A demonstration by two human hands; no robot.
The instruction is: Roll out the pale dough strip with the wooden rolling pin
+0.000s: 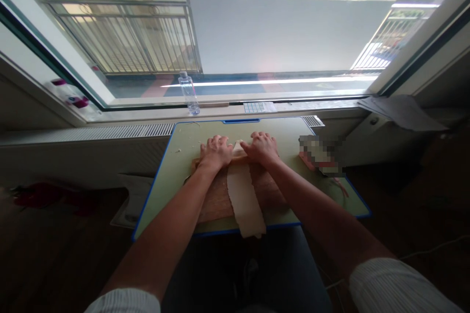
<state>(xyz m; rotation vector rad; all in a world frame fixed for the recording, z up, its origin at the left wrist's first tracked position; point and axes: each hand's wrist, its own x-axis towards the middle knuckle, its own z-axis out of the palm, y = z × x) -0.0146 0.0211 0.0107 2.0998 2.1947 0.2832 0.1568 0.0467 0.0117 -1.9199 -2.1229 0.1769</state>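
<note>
A long pale strip of dough [244, 195] with uneven edges lies lengthwise over a brown wooden board [215, 200]. Its near end hangs past the front edge. Across the strip's far part runs a light wooden rolling pin [240, 160], largely covered by my hands. My left hand [216, 150] grips its left side, fingers curled forward over it. On the right side my right hand [262, 147] holds it the same way, thumb pointing in toward the strip. The dough's far end shows between both hands. Beneath everything is a pale green mat board [165, 181] with a blue rim.
Small dough scraps [178, 150] dot the board's left side. A pixelated object with a strap [321, 156] lies at right. On the windowsill stand a clear plastic bottle [188, 94] and a purple-capped bottle [69, 93]. Papers [402, 110] lie far right. A radiator [110, 132] runs below the sill.
</note>
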